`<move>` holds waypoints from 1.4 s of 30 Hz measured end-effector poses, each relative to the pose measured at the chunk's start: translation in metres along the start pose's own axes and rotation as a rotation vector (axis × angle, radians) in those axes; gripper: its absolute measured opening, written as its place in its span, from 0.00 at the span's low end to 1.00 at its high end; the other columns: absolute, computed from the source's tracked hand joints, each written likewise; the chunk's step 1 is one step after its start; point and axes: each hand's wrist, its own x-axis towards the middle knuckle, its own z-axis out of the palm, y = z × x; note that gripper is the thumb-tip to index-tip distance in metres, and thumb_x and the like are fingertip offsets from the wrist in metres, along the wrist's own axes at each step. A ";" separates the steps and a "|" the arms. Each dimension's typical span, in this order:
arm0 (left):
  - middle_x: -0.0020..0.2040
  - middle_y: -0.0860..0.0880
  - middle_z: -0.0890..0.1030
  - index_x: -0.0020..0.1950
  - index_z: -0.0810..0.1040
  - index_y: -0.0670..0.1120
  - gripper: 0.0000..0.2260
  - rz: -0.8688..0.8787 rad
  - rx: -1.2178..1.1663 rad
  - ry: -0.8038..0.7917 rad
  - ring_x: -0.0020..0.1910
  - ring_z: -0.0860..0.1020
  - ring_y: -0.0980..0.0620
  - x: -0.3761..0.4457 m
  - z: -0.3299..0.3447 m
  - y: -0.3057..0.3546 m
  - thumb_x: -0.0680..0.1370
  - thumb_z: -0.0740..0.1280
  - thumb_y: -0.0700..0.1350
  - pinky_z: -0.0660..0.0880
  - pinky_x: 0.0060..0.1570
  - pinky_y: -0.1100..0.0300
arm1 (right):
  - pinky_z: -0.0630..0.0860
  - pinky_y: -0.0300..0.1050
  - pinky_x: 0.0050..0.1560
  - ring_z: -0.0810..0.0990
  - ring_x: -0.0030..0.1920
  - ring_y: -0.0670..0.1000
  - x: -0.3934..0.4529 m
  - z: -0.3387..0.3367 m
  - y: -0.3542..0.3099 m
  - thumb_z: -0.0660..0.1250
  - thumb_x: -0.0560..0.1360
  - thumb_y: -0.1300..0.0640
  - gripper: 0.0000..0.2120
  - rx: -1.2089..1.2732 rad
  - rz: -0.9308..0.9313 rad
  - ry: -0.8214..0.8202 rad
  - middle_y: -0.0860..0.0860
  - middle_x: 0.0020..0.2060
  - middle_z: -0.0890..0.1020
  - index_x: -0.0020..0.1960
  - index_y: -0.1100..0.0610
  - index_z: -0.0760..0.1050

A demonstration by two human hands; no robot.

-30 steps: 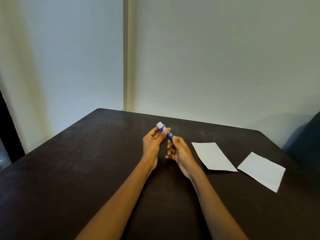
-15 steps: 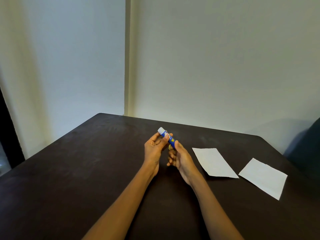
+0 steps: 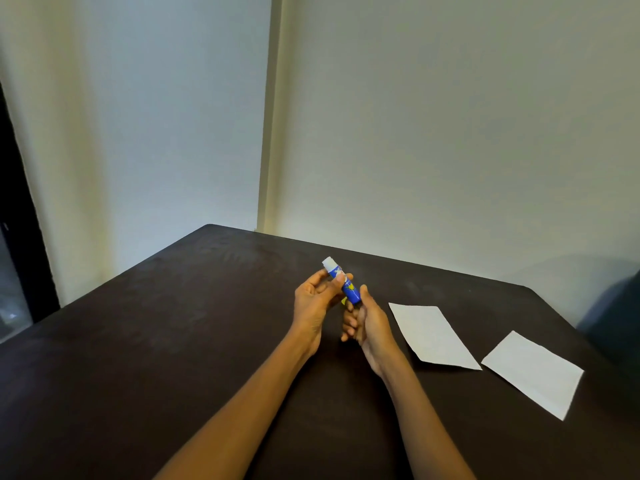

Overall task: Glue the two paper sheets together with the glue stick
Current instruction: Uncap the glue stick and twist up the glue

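Glue stick [image 3: 341,280] unmoved, both hands [image 3: 313,303] still gripping

One head-worn view (wide-angle) looks forward and down across the dark table [image 3: 173,341] toward the wall corner [image 3: 268,133].

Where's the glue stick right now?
Head view, center: the glue stick is held above the table between the left hand and right hand, left of both paper sheets.
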 end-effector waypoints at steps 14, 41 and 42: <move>0.47 0.47 0.85 0.55 0.78 0.40 0.11 -0.005 0.047 0.042 0.44 0.83 0.52 0.001 -0.001 0.000 0.75 0.68 0.42 0.78 0.42 0.65 | 0.63 0.38 0.20 0.64 0.21 0.45 0.004 0.000 0.005 0.50 0.79 0.40 0.25 -0.158 0.012 0.086 0.48 0.21 0.67 0.33 0.56 0.69; 0.49 0.48 0.84 0.53 0.79 0.46 0.09 0.069 0.299 -0.040 0.50 0.82 0.51 -0.001 -0.001 0.000 0.74 0.70 0.39 0.78 0.49 0.61 | 0.72 0.38 0.45 0.75 0.48 0.45 0.002 -0.002 0.016 0.59 0.79 0.57 0.10 -0.730 -0.569 0.359 0.47 0.51 0.73 0.59 0.52 0.73; 0.48 0.48 0.83 0.53 0.79 0.46 0.10 0.099 0.392 -0.021 0.49 0.81 0.52 -0.002 -0.001 -0.002 0.73 0.71 0.39 0.78 0.50 0.60 | 0.73 0.40 0.44 0.75 0.48 0.45 0.001 -0.001 0.016 0.61 0.78 0.57 0.12 -0.794 -0.572 0.332 0.47 0.51 0.72 0.61 0.52 0.72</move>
